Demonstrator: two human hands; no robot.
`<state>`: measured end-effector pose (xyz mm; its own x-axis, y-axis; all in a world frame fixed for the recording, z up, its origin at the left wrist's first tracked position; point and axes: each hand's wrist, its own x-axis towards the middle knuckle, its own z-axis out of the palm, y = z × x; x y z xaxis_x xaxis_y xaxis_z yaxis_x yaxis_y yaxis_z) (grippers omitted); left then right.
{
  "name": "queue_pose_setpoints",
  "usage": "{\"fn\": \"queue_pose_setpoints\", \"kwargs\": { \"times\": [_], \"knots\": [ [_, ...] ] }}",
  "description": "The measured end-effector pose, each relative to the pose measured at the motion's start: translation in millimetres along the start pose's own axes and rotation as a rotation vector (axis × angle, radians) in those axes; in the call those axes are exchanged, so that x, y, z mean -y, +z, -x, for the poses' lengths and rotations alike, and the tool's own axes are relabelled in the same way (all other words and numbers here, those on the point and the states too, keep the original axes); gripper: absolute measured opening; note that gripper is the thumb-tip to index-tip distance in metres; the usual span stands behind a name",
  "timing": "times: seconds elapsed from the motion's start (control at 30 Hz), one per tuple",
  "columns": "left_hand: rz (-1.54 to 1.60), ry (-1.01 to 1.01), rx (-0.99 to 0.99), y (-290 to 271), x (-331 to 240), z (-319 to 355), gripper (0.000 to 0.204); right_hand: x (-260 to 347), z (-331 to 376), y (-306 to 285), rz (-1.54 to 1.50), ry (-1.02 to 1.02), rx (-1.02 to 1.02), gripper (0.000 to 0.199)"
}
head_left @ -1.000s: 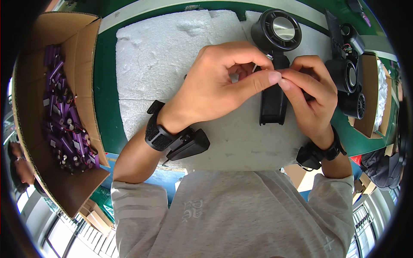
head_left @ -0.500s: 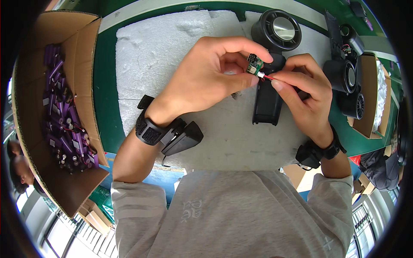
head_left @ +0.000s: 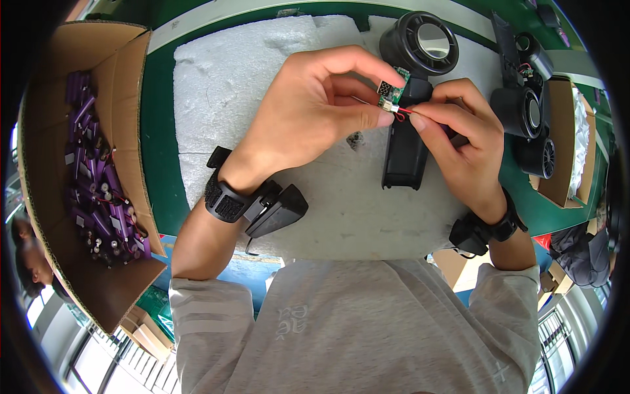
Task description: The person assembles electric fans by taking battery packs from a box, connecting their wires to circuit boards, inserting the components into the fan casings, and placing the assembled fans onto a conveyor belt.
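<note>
Since half a second ago both hands barely shifted, they just lifted the little board a touch higher. Left hand has its fingers pinched shut on the small green circuit board, held up off the foam pad near its far edge so the connector faces the other hand. Right hand fingers are closed on the red wire right at the board, above the black fan housing. Cardboard box of purple cells sits at the left edge of the surface.
</note>
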<state>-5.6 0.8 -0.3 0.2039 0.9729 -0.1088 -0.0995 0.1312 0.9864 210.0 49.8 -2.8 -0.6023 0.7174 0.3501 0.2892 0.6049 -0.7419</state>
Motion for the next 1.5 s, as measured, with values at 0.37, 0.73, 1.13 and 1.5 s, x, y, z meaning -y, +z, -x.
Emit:
{"fn": "queue_pose_setpoints", "kwargs": {
  "times": [0.37, 0.73, 1.13, 1.5],
  "knots": [
    [-0.018, 0.042, -0.027, 4.6, 1.1, 0.4, 0.035, 1.1, 0.4, 1.2, -0.019, -0.022, 0.000, 0.010],
    [-0.343, 0.340, -0.063, 14.5, 9.1, -0.1, 0.040, 5.5, -2.5, 2.8, 0.015, -0.047, -0.092, 0.029],
    [-0.526, 0.416, -0.170, 16.6, 13.1, 1.0, 0.035, 7.4, -2.1, 0.9, 0.129, 0.003, -0.093, 0.038],
    [-0.655, 0.546, -0.259, 22.5, 12.4, -0.1, 0.031, 4.3, -5.2, 0.1, 0.197, -0.129, -0.135, 0.038]
  ]
}}
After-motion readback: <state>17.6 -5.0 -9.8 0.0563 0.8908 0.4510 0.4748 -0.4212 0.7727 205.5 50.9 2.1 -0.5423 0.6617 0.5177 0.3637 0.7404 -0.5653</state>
